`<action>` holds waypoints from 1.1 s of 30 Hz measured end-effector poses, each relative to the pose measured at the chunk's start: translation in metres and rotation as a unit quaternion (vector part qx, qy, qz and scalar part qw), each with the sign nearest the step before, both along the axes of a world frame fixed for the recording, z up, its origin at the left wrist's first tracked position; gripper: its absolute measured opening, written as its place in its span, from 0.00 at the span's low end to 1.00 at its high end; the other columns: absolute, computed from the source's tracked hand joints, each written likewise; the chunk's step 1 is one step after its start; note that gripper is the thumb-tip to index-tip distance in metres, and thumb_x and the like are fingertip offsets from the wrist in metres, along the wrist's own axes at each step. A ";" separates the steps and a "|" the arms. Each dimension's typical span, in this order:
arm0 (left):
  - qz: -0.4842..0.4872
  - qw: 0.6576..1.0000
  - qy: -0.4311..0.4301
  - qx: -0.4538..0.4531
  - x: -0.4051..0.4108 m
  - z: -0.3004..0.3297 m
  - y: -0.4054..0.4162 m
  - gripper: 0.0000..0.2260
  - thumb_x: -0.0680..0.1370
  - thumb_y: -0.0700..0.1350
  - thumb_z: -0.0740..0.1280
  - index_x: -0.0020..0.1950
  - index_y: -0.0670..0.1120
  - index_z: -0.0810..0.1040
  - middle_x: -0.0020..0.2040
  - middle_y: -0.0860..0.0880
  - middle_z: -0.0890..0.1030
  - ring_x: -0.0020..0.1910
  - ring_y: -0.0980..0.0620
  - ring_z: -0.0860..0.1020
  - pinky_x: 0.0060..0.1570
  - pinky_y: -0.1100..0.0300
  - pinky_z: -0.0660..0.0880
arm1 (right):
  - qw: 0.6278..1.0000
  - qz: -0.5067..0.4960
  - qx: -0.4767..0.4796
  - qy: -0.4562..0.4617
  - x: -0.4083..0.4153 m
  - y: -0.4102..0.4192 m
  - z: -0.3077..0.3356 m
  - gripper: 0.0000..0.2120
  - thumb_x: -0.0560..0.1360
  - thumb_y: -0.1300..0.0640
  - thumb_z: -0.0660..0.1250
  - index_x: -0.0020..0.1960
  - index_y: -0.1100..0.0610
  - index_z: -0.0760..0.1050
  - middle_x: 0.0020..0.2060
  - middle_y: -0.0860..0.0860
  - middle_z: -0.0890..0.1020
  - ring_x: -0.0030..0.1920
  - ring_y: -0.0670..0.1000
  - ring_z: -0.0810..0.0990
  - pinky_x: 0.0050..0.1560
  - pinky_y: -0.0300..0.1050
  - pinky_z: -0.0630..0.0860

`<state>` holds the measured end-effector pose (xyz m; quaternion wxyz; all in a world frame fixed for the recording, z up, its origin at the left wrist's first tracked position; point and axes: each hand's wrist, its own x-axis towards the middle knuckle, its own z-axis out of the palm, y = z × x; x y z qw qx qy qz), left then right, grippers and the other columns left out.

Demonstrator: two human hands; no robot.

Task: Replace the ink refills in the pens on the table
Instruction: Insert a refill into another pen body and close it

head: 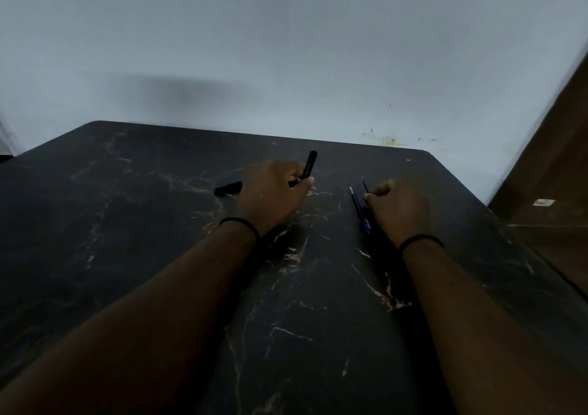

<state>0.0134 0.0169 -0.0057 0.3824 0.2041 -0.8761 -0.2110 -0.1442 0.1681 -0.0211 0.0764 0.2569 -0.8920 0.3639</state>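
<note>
My left hand [275,193] grips a black pen [309,165] that points up and away from the black marble table [159,255]. Another dark pen piece [227,188] lies flat on the table just left of that hand. My right hand [396,208] rests on the table with curled fingers and pinches a thin blue refill [365,185] at its fingertips. A blue pen [359,209] lies on the table along the left side of my right hand.
A pale wall [286,49] stands right behind the table's far edge. A brown wooden door or panel [553,176] runs along the right side. Both wrists wear black bands.
</note>
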 end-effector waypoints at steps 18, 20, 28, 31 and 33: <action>-0.012 1.000 -0.008 -0.008 -0.001 -0.003 -0.001 0.09 0.76 0.50 0.71 0.41 0.45 0.82 0.29 0.57 0.75 0.28 0.61 0.73 0.31 0.63 0.69 | 0.999 0.031 0.027 -0.005 0.006 -0.004 0.003 0.09 0.77 0.52 0.68 0.47 0.57 0.83 0.43 0.54 0.85 0.46 0.56 0.82 0.45 0.44 0.74; -0.010 1.000 -0.005 -0.010 0.000 -0.003 -0.001 0.10 0.76 0.50 0.71 0.39 0.46 0.80 0.29 0.56 0.74 0.28 0.59 0.73 0.31 0.63 0.69 | 0.999 0.027 0.020 -0.007 0.007 -0.004 0.002 0.09 0.77 0.52 0.68 0.48 0.57 0.83 0.45 0.55 0.85 0.47 0.57 0.82 0.48 0.47 0.76; -0.009 1.000 -0.007 -0.003 0.001 -0.002 0.000 0.10 0.76 0.50 0.71 0.38 0.48 0.78 0.28 0.58 0.71 0.27 0.61 0.70 0.30 0.64 0.64 | 0.999 0.014 -0.015 -0.040 0.005 -0.005 -0.003 0.09 0.76 0.47 0.68 0.50 0.53 0.80 0.46 0.52 0.84 0.46 0.53 0.80 0.50 0.47 0.76; -0.007 1.000 -0.011 0.006 0.000 -0.003 0.000 0.10 0.77 0.51 0.70 0.39 0.46 0.80 0.29 0.56 0.75 0.28 0.61 0.72 0.30 0.63 0.68 | 0.997 0.012 -0.040 -0.058 0.005 -0.007 -0.003 0.13 0.73 0.46 0.72 0.54 0.51 0.78 0.48 0.51 0.83 0.50 0.54 0.81 0.52 0.48 0.78; -0.005 1.000 -0.010 0.008 0.000 -0.002 -0.001 0.10 0.77 0.52 0.70 0.41 0.46 0.82 0.31 0.55 0.77 0.29 0.59 0.73 0.31 0.63 0.69 | 0.998 0.014 -0.042 -0.052 0.006 -0.007 -0.003 0.15 0.72 0.47 0.73 0.55 0.51 0.78 0.48 0.51 0.83 0.48 0.53 0.81 0.48 0.46 0.77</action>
